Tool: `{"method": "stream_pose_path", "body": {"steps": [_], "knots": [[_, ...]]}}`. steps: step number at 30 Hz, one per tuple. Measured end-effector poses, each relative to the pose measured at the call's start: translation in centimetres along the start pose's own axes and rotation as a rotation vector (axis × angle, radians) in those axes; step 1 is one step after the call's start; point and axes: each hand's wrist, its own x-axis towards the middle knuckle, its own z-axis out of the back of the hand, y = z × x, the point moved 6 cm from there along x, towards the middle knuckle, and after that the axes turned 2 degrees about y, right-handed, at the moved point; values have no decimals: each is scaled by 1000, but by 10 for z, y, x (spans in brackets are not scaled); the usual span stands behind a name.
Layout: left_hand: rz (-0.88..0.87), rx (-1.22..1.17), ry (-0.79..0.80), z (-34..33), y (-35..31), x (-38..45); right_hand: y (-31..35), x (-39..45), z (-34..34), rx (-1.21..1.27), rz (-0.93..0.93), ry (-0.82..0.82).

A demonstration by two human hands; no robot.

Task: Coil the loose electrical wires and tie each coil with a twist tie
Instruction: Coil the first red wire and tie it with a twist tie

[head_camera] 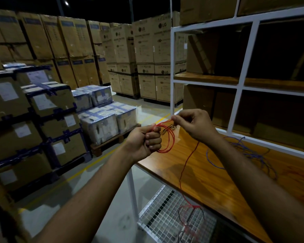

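Observation:
My left hand (145, 140) is closed in a fist around a small coil of red wire (167, 137), held in the air above the near corner of the wooden shelf (218, 176). My right hand (191, 124) pinches the same red wire just above the coil. A loose red tail (183, 170) hangs from the right hand down past the shelf edge to a tangle below. Thin dark strands show between the two hands. A loose blue wire (249, 153) lies tangled on the shelf to the right.
A white metal rack (239, 85) with cardboard boxes rises behind the shelf. A wire mesh tier (165, 216) sits below. Wrapped boxes on pallets (102, 123) and tall carton stacks (144, 55) fill the floor on the left, beyond a yellow-lined aisle.

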Motion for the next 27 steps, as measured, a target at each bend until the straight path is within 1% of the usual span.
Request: {"method": "stream_pose_path", "body": {"steps": [1,3,5,6,7,8,10,12,14,16,17,18,19,20,22,23,24,25,26,27], "knots": [[-1,-13,28,0,-3,-1,-6,-1,-6,31,-47,104],[-21,-28,84,-4,-12,-2,-20,-10,-24,192,-173,391],[-64,-39,99,-5,-24,-5,-38,-29,-41,336,-276,686],[-86,-43,88,-4,-29,-6,-50,-41,-48,405,-325,797],[-107,-44,75,-2,-34,-8,-62,-53,-52,488,-389,863],[-128,-40,64,1,-39,-9,-74,-64,-56,585,-478,884],[-176,0,29,6,-48,-11,-94,-81,-65,771,-657,821],[-220,85,-28,14,-57,-10,-96,-90,-73,849,-759,676],[-243,170,-72,17,-64,-9,-88,-90,-78,751,-790,509],[-261,238,-93,18,-70,-7,-72,-86,-81,563,-792,353],[-268,264,-102,17,-72,-7,-61,-84,-82,466,-789,305],[-274,286,-112,16,-75,-7,-48,-81,-81,355,-768,299],[-284,306,-124,14,-78,-6,-34,-78,-82,233,-727,341],[-296,324,-138,14,-80,-5,-18,-74,-82,102,-655,419],[-303,352,-160,11,-80,-5,14,-67,-82,-95,-440,590],[-302,363,-165,10,-79,-5,31,-63,-79,-140,-331,646],[-299,376,-171,10,-77,-4,45,-59,-74,-159,-248,667],[-294,389,-178,10,-75,-4,59,-54,-65,-172,-182,650],[-288,403,-185,11,-72,-3,69,-47,-55,-182,-132,593],[-280,411,-186,11,-68,-3,79,-41,-43,-180,-94,502]]}}
